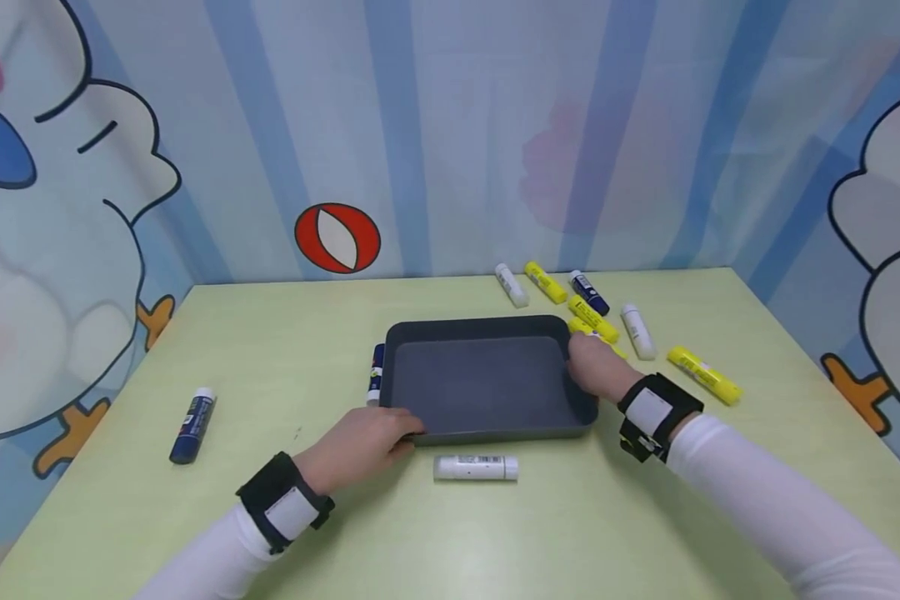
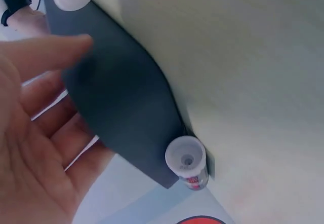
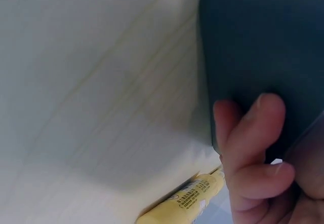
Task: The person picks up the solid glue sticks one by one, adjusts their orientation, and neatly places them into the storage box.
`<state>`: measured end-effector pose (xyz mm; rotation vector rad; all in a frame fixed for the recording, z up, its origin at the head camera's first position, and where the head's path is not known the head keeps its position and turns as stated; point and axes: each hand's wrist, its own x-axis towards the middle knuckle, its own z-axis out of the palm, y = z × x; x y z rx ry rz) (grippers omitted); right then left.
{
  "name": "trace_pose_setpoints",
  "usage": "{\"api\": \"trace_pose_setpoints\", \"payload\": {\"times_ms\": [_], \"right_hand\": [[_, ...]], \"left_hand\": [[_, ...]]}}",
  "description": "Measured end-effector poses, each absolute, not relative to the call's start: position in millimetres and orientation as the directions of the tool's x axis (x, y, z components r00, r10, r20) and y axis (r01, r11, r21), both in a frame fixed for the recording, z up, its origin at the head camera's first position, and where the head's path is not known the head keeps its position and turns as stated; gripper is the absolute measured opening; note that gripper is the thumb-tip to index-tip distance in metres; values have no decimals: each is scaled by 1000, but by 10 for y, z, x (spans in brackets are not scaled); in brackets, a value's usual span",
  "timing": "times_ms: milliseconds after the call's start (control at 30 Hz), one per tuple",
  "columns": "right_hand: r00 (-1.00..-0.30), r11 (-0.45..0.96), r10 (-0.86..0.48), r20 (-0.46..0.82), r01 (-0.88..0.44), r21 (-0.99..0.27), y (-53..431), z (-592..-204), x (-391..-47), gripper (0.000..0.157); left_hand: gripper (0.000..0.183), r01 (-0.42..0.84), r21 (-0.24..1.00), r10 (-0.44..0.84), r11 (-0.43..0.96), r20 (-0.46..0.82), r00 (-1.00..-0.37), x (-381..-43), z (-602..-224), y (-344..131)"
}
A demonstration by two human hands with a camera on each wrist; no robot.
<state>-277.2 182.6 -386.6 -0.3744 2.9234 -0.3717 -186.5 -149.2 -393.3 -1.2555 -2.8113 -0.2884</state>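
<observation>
A dark grey rectangular tray (image 1: 480, 435) lies on the table, its inside bare. My left hand (image 1: 363, 446) holds its front left corner; in the left wrist view the thumb is outside the wall and the fingers (image 2: 66, 133) are behind the rim. My right hand (image 1: 598, 365) grips the right side, its fingers (image 3: 258, 127) bent against the dark wall. A white glue stick (image 1: 476, 468) lies just in front of the tray. Beside its left wall is a dark blue glue stick (image 1: 376, 375), partly hidden by the tray. One yellow glue stick (image 1: 581, 325) is partly covered by my right hand.
Another blue glue stick (image 1: 192, 425) lies at the table's left. Several white, yellow and blue glue sticks, among them a white one (image 1: 637, 332) and a yellow one (image 1: 703, 375), are scattered behind and right of the tray. A printed curtain (image 1: 450, 142) stands behind the table (image 1: 285, 333).
</observation>
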Motion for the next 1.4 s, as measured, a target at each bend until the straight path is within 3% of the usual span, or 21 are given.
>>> {"api": "trace_pose_setpoints", "payload": {"times_ms": [167, 333, 633, 1067, 1233, 1400], "right_hand": [[-956, 943, -251, -151, -206, -261, 1782, -3846, -2755, 21], [-958, 948, -229, -171, -180, -262, 1772, -3843, -2754, 22], [-960, 953, -218, -173, -171, -252, 1772, -3841, -2760, 23], [-958, 950, -245, -148, -207, -232, 1792, -3885, -2764, 20], [-956, 951, -265, -125, -238, -199, 1774, -3893, -2755, 18], [-955, 951, -277, -109, -256, -175, 1796, -3891, -2746, 17]], "left_hand": [[38, 658, 257, 640, 708, 162, -752, -1774, -3861, -1653], [51, 533, 327, 482, 780, 229, -846, -1781, -3798, -2021], [64, 270, 272, 221, 924, 198, -955, -1775, -3694, -2871], [93, -30, 144, -24, 989, -39, -999, -1783, -3847, -3571], [88, -106, 104, -88, 989, -161, -983, -1796, -3842, -3650], [70, -155, 116, -126, 981, -225, -966, -1836, -3819, -3645]]}}
